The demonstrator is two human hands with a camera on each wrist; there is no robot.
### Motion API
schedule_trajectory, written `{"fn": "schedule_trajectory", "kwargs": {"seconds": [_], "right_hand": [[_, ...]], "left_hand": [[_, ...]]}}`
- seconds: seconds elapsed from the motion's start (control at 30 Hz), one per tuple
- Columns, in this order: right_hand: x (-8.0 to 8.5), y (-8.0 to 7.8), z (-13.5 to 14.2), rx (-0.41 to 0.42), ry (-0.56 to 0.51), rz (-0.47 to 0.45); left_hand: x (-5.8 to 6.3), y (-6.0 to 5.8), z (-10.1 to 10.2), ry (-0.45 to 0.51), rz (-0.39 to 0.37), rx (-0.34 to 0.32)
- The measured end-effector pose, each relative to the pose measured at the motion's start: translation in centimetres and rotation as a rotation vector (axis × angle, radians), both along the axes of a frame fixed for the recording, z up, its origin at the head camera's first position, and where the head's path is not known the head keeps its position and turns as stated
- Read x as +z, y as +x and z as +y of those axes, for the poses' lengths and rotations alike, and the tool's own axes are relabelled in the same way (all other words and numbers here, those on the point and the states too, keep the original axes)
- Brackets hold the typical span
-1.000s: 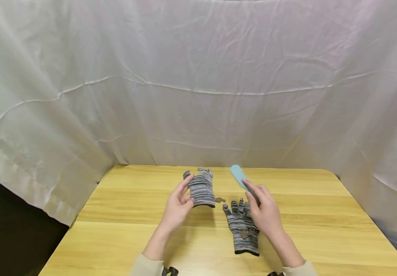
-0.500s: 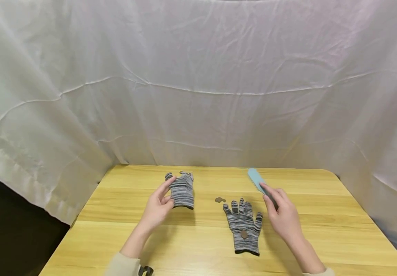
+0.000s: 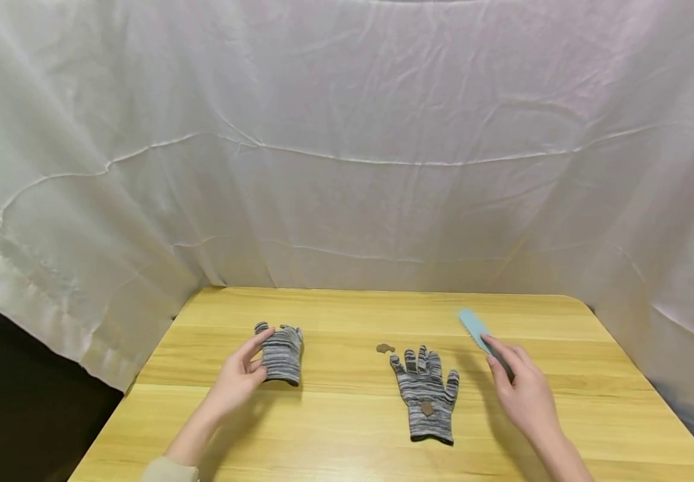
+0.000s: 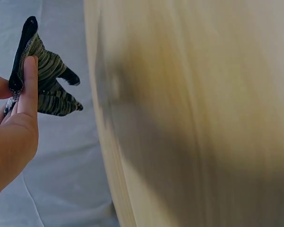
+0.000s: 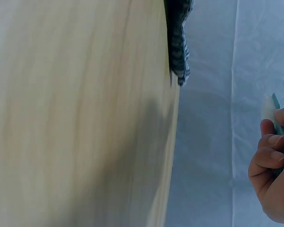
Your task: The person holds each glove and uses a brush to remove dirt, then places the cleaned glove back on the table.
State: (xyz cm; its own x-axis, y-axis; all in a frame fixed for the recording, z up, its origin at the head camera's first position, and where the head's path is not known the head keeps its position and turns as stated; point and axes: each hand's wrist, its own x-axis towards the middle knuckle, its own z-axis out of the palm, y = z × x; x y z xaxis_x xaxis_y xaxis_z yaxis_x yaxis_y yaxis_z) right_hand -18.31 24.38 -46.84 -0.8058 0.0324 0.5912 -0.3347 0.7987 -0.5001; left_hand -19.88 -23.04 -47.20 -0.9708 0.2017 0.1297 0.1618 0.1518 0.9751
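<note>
Left of the table's middle, my left hand pinches a grey-and-black striped knit glove by its side, holding it above the tabletop. The left wrist view shows this glove between thumb and fingers, its dark cuff toward the hand. At the right, my right hand grips a light blue brush by its handle, bristles facing down and left, raised off the table. A second striped glove lies flat between the hands, fingers pointing away, with a brown patch on its palm.
A small brown irregular piece lies on the wooden table, just beyond the flat glove's fingertips. Pale curtains hang behind the table and along its sides.
My left hand has carried its glove to the left and slightly nearer. My right hand has moved right with the brush, away from the flat glove, which has stayed put.
</note>
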Motion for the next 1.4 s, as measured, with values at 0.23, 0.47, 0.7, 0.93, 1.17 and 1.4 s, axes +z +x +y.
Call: {"fn": "schedule_trajectory", "kwargs": {"seconds": [0.23, 0.47, 0.7, 0.93, 1.17, 1.4], "right_hand": [[-0.1, 0.4, 1.2, -0.039, 0.036, -0.05], [-0.2, 0.5, 2.2, -0.049, 0.046, -0.067], [0.0, 0.6, 2.7, -0.071, 0.065, -0.081], [0.0, 0.9, 3.0, -0.073, 0.063, -0.071], [-0.1, 1.1, 3.4, -0.075, 0.055, -0.06], [0.0, 1.4, 3.6, -0.081, 0.054, -0.061]], "left_hand": [[-0.3, 0.4, -2.6, -0.08, -0.051, 0.022], [-0.9, 1.1, -4.9, -0.104, -0.079, 0.005], [-1.1, 2.0, -6.4, -0.181, -0.149, 0.023], [-1.2, 2.8, -6.9, -0.316, -0.208, 0.031], [-1.5, 2.9, -6.8, -0.501, -0.182, 0.037], [-1.9, 2.9, -6.6, -0.667, -0.149, 0.068]]}}
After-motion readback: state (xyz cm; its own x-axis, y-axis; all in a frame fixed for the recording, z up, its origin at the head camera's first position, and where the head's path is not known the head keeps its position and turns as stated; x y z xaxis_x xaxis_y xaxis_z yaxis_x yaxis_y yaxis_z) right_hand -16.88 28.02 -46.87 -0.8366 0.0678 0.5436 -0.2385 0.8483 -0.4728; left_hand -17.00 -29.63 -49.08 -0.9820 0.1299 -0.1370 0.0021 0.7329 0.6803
